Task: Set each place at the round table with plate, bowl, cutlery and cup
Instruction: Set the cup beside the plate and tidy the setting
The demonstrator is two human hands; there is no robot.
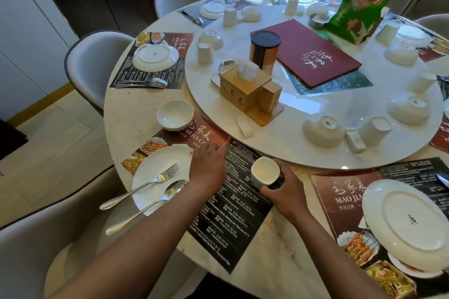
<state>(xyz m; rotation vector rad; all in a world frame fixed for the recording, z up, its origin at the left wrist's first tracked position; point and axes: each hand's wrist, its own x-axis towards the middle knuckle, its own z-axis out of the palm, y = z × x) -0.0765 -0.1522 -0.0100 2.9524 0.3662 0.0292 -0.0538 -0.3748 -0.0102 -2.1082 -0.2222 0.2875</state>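
My right hand (284, 189) grips a white cup (264, 171), mouth up, just above the dark placemat (233, 221) in front of me. My left hand (206, 165) lies flat on that mat with fingers stretched out, beside a white plate (150, 172). A fork (143, 185) and a spoon (150, 204) lie across the plate with their handles over its near rim. An upright white bowl (175, 115) stands at the mat's far left corner. To the right, an upside-down plate (408, 221) rests on another mat.
The lazy Susan (303, 153) carries several upturned bowls and cups, a wooden tissue box (245, 90), a dark tin (264, 52), a red menu (306, 52) and a green bag (364, 0). Other places hold upturned plates and cutlery. Chairs ring the table.
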